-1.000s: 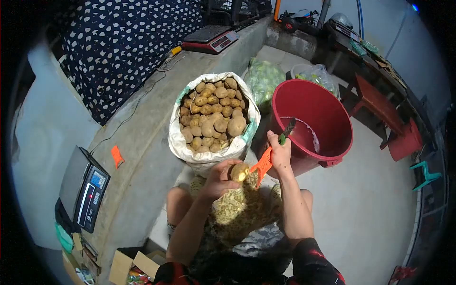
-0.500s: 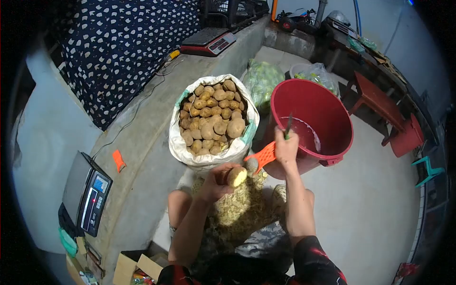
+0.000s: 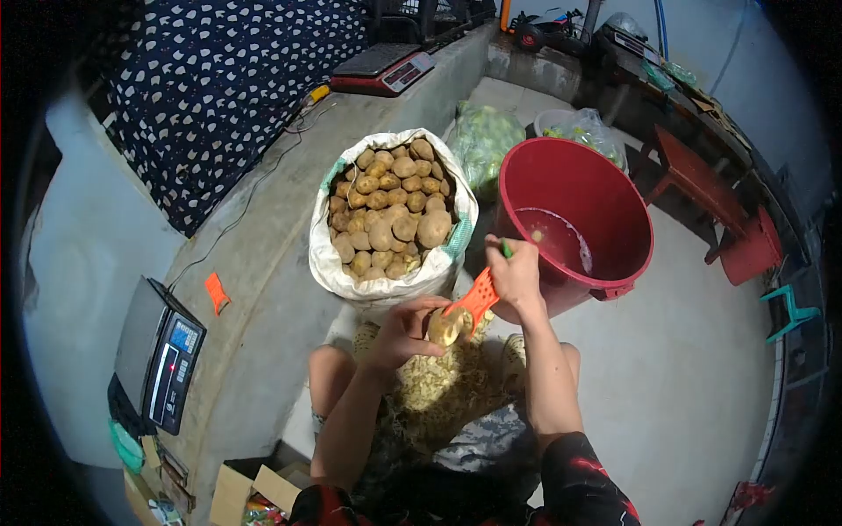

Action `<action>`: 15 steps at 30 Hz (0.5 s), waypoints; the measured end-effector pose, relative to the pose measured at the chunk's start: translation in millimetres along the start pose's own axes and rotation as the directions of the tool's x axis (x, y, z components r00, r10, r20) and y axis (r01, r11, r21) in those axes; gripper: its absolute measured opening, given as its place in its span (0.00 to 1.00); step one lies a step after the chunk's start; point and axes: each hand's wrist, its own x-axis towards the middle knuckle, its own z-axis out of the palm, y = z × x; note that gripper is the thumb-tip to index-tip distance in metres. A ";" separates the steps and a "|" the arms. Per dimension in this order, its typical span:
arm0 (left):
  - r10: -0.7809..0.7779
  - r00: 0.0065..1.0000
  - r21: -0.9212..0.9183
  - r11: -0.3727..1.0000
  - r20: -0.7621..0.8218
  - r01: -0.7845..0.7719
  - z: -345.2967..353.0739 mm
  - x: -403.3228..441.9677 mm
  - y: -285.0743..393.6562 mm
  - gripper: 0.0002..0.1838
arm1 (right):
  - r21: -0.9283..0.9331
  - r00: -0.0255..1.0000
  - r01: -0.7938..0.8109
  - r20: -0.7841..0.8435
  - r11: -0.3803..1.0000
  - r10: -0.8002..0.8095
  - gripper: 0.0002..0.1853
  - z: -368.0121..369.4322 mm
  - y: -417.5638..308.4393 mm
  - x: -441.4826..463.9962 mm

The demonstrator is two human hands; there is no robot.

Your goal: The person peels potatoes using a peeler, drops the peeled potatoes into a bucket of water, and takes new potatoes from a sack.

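Note:
My left hand (image 3: 402,335) is closed around a partly peeled potato (image 3: 445,330), its pale flesh showing on the near side. An orange peeler (image 3: 479,296) is gripped in my right hand (image 3: 516,273), with its head against the potato's upper right. A green handle (image 3: 506,251) also pokes out of the right fist. Below both hands, a heap of potato peelings (image 3: 434,377) lies on the floor between my feet. Just beyond them stands a white sack (image 3: 338,276) full of unpeeled potatoes (image 3: 381,210).
A large red tub (image 3: 574,302) with some liquid inside stands right of the sack. Behind are bags of green vegetables (image 3: 488,145). On the concrete ledge at left lie another orange peeler (image 3: 217,294) and a digital scale (image 3: 175,364). A red stool (image 3: 702,180) stands at right.
My right hand has come left and slightly down, bringing the peeler onto the potato. The dark blade that stuck up from the right fist no longer shows. The potato has tilted.

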 end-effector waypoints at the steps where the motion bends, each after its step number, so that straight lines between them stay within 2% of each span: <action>1: -0.050 0.999 -0.135 0.990 0.008 0.050 1.4 -1.4 4.9 0.39 | 0.012 0.994 -0.101 -0.039 0.995 0.101 0.23 0.4 13.6 6.5; 2: -0.094 0.995 -0.266 0.959 0.023 0.097 3.2 -1.4 11.1 0.39 | -0.066 0.994 -0.088 -0.074 0.994 0.083 0.23 -3.3 19.0 14.1; 3: -0.136 0.990 -0.364 0.921 0.027 0.137 4.8 -1.4 19.6 0.39 | -0.018 0.992 -0.122 -0.037 0.992 0.121 0.23 -5.4 23.2 14.7; 4: -0.134 0.991 -0.359 0.923 0.030 0.136 2.5 -0.2 18.4 0.39 | 0.029 0.987 -0.159 0.002 0.987 0.159 0.23 -10.5 14.1 12.1; 6: -0.173 0.980 -0.193 0.969 -0.096 0.152 -0.3 0.7 8.9 0.41 | 0.181 0.996 -0.076 0.049 0.981 0.068 0.23 -3.1 -8.2 -0.2; 8: -0.164 0.982 -0.140 0.979 -0.097 0.150 3.6 1.2 8.9 0.41 | -0.071 0.992 0.105 0.073 0.992 -0.100 0.21 -4.6 -21.3 -8.0; 10: -0.157 0.983 -0.072 0.986 -0.096 0.150 5.6 -2.4 9.2 0.41 | 0.028 0.999 0.043 -0.034 0.999 -0.042 0.21 3.6 0.8 1.0; 11: -0.089 0.994 -0.193 0.978 -0.066 0.075 6.1 -3.1 6.3 0.41 | -0.030 0.995 -0.085 -0.046 0.996 0.084 0.20 0.2 9.6 7.1; 12: -0.015 0.999 -0.311 0.950 -0.043 0.001 5.1 -2.6 2.3 0.41 | -0.141 0.995 -0.098 -0.048 0.985 0.092 0.15 -2.6 23.2 11.6; 13: -0.116 0.993 -0.239 0.965 -0.007 0.111 -3.7 -0.2 2.0 0.41 | -0.051 0.984 -0.176 -0.024 0.983 0.175 0.16 -6.5 14.1 12.0; 14: -0.113 0.994 -0.233 0.966 -0.004 0.109 -7.4 -0.5 -0.7 0.41 | 0.037 0.967 -0.256 0.008 0.966 0.256 0.17 -9.3 5.5 10.3; 15: -0.170 0.982 -0.170 0.973 -0.082 0.155 -9.0 -1.1 -6.1 0.42 | 0.046 0.983 -0.180 0.022 0.983 0.180 0.17 -5.1 3.5 7.0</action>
